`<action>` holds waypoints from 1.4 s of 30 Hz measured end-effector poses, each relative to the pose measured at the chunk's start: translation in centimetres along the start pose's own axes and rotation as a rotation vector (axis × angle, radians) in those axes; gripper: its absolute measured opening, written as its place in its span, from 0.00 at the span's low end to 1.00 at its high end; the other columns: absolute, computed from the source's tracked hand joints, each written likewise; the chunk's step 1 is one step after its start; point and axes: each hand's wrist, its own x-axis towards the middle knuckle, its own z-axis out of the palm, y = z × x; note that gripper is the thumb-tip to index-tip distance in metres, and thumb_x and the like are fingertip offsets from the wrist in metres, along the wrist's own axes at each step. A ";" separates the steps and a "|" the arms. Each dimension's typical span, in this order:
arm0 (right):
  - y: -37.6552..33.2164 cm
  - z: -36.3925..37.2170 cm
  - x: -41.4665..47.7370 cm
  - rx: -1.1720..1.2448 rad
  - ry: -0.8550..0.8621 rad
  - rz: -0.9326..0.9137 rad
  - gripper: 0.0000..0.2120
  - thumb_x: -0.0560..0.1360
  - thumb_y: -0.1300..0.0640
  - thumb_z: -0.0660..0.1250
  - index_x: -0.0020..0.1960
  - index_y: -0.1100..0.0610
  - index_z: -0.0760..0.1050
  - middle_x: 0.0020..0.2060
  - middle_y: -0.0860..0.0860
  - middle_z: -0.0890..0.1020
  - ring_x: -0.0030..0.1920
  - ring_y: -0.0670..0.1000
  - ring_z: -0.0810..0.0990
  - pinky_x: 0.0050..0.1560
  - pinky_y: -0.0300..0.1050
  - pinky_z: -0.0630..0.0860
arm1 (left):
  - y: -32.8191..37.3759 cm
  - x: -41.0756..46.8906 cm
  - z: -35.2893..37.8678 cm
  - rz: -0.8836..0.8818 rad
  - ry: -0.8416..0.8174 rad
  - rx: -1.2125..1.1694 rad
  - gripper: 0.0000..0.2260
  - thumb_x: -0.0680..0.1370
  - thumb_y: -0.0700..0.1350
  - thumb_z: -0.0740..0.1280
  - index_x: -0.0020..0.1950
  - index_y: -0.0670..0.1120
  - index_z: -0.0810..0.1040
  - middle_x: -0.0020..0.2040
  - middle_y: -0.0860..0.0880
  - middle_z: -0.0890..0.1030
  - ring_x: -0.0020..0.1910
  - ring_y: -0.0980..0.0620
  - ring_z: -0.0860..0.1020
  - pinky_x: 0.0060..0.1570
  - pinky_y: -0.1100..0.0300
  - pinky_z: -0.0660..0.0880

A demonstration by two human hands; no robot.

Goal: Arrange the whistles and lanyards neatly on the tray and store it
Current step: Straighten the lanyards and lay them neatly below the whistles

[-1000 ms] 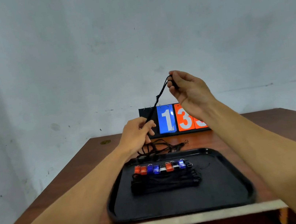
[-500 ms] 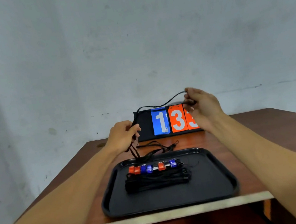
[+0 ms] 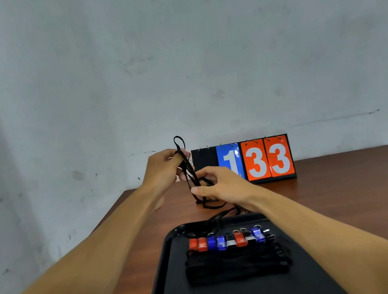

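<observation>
Grey plaster wall (image 3: 173,49) stands behind a brown wooden table (image 3: 345,187). A second ago the two hands were far apart and one black lanyard (image 3: 190,172) was stretched between them. Now they have come close together, so the cord is doubled and a small loop stands up above the left hand. I judge that the person is folding this lanyard into a short bundle, to lay it with the others.

The left hand (image 3: 166,168) is curled round the top of the cord and pinches it just under the loop. The right hand (image 3: 221,185), a little lower and just beside it, pinches the lower strands with thumb and fingers; the cord's end hangs down to the table.

Nearer the person, the black tray (image 3: 160,265) carries a row of red, blue and black whistles (image 3: 229,240), with folded lanyards (image 3: 235,264) lying against them. More loose cords (image 3: 214,219) lie across the tray's far rim, so the arranging is not finished. A scoreboard (image 3: 255,160) stands at the back right.
</observation>
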 end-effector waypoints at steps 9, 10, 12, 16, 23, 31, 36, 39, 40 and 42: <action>1.8 -0.9 0.5 -0.026 0.128 0.009 0.08 0.78 0.55 0.64 0.48 0.55 0.82 0.36 0.47 0.80 0.34 0.41 0.74 0.33 0.31 0.69 | -2.6 -0.4 -3.8 -0.083 -0.124 0.291 0.07 0.77 0.47 0.67 0.48 0.45 0.82 0.32 0.48 0.78 0.33 0.54 0.73 0.41 0.59 0.68; 1.9 -1.2 0.1 -0.012 0.141 0.025 0.09 0.78 0.55 0.63 0.48 0.54 0.82 0.37 0.48 0.80 0.37 0.43 0.74 0.36 0.32 0.71 | -2.4 -0.9 -3.9 -0.098 -0.166 0.305 0.08 0.77 0.48 0.68 0.50 0.46 0.82 0.32 0.48 0.79 0.33 0.56 0.74 0.41 0.60 0.68; 1.9 -1.9 -0.7 0.001 0.170 0.067 0.09 0.78 0.55 0.63 0.45 0.53 0.82 0.39 0.49 0.80 0.41 0.46 0.76 0.42 0.36 0.72 | -1.7 -2.0 -4.1 -0.112 -0.240 0.292 0.08 0.77 0.49 0.68 0.54 0.48 0.80 0.32 0.50 0.80 0.30 0.58 0.74 0.37 0.61 0.67; 1.3 -2.8 -2.9 -0.112 0.089 0.116 0.05 0.77 0.55 0.66 0.47 0.52 0.81 0.48 0.47 0.81 0.52 0.46 0.77 0.50 0.39 0.72 | 0.3 -4.6 -3.5 -0.062 -0.285 0.127 0.10 0.77 0.46 0.68 0.58 0.53 0.75 0.30 0.48 0.79 0.26 0.52 0.70 0.35 0.57 0.67; -5.4 -3.2 -9.1 -0.144 0.214 -0.197 0.10 0.76 0.44 0.65 0.48 0.50 0.76 0.44 0.45 0.82 0.47 0.44 0.80 0.50 0.38 0.73 | 3.5 -9.3 -1.1 -0.027 -0.144 0.034 0.09 0.76 0.47 0.70 0.50 0.42 0.79 0.29 0.47 0.80 0.22 0.54 0.72 0.25 0.66 0.69; -9.7 -2.2 -15.0 -0.266 0.189 -0.267 0.06 0.71 0.50 0.72 0.42 0.52 0.81 0.38 0.44 0.83 0.41 0.41 0.81 0.41 0.30 0.72 | 7.0 -14.6 -0.4 -0.011 -0.067 -0.007 0.11 0.78 0.46 0.68 0.53 0.40 0.76 0.28 0.44 0.81 0.21 0.54 0.74 0.22 0.67 0.68; -10.5 -2.4 -17.0 -0.189 0.225 -0.314 0.04 0.73 0.53 0.71 0.39 0.51 0.80 0.33 0.44 0.83 0.35 0.38 0.80 0.36 0.26 0.72 | 7.8 -16.6 -0.9 -0.016 -0.071 0.009 0.11 0.79 0.46 0.66 0.54 0.39 0.77 0.34 0.43 0.83 0.24 0.54 0.75 0.26 0.64 0.66; -11.0 -3.1 -17.4 -0.120 0.327 -0.309 0.07 0.73 0.54 0.71 0.36 0.51 0.80 0.30 0.45 0.82 0.29 0.40 0.77 0.32 0.28 0.71 | 7.5 -17.2 -1.6 -0.034 -0.076 0.026 0.12 0.79 0.46 0.66 0.53 0.37 0.78 0.33 0.45 0.83 0.24 0.54 0.75 0.29 0.61 0.63; -11.2 -3.4 -17.5 -0.101 0.372 -0.303 0.07 0.73 0.55 0.71 0.36 0.52 0.80 0.30 0.46 0.82 0.28 0.39 0.76 0.31 0.28 0.70 | 7.4 -17.4 -1.9 -0.043 -0.092 0.041 0.12 0.79 0.46 0.66 0.52 0.37 0.78 0.32 0.46 0.83 0.25 0.53 0.76 0.29 0.61 0.63; -11.6 -3.8 -17.9 -0.033 0.452 -0.283 0.05 0.73 0.55 0.71 0.39 0.53 0.81 0.32 0.47 0.83 0.27 0.40 0.76 0.28 0.26 0.68 | 7.1 -17.9 -2.6 -0.063 -0.130 0.109 0.10 0.79 0.45 0.65 0.51 0.38 0.79 0.32 0.47 0.83 0.25 0.53 0.76 0.28 0.63 0.64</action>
